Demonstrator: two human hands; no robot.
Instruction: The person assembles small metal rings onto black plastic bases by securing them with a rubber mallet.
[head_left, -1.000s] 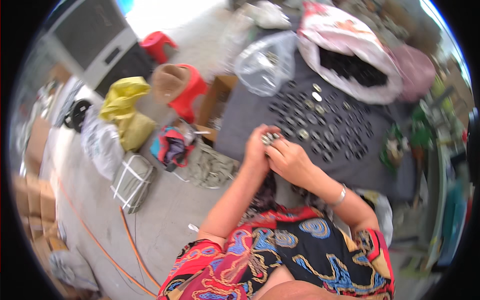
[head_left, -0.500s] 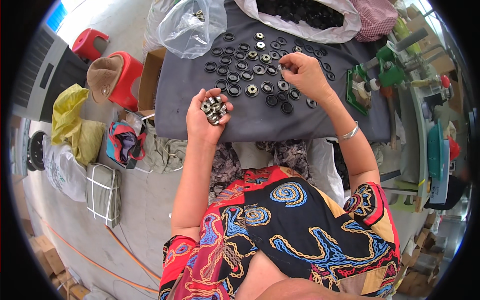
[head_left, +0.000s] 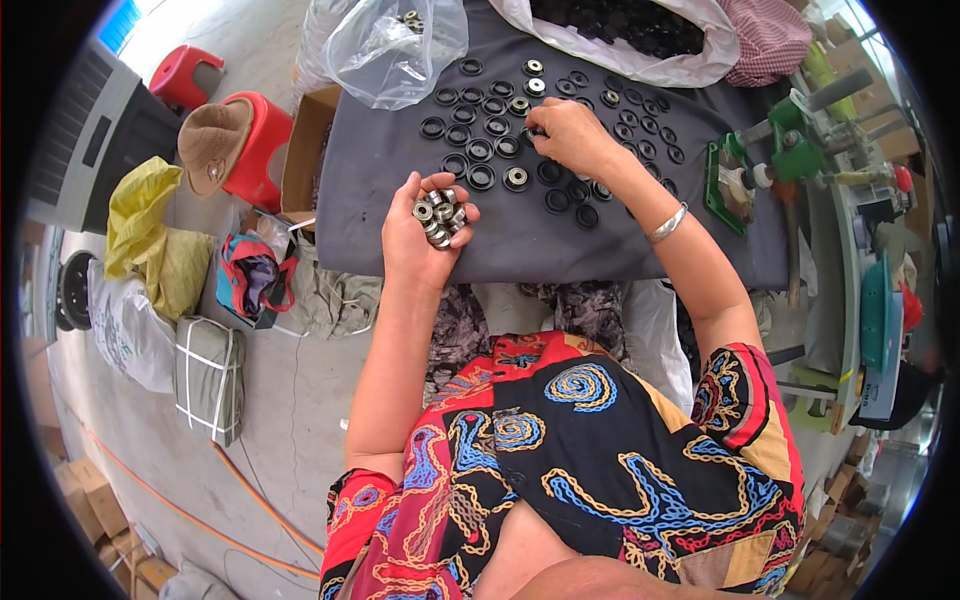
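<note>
Several small, shiny metal bearings (head_left: 440,216) rest in the cupped palm of my left hand (head_left: 420,235), fingers curled around them, just over the table's near edge. Out over the table, my right hand (head_left: 575,138) has its thumb and fingertips pinched together at one of the black rings. Those fingers mostly cover what lies between them. Loose rows of black rings (head_left: 480,150) spread across the dark cloth (head_left: 375,165). A few carry a metal piece in the middle, such as the ring with a bearing (head_left: 515,179) to the left of my right hand.
A clear plastic bag (head_left: 385,60) sits at the far left of the table. An open white sack (head_left: 690,70) of black parts lies at the far edge. At right stands a green metal tool (head_left: 735,180). Red stools (head_left: 265,150) and a cardboard box (head_left: 310,140) are at left.
My right hand has moved left across the rings, fingers still pinched; the silvery bearing seen at its fingertips earlier no longer shows plainly. My left hand keeps its bearings. The view has shifted slightly.
</note>
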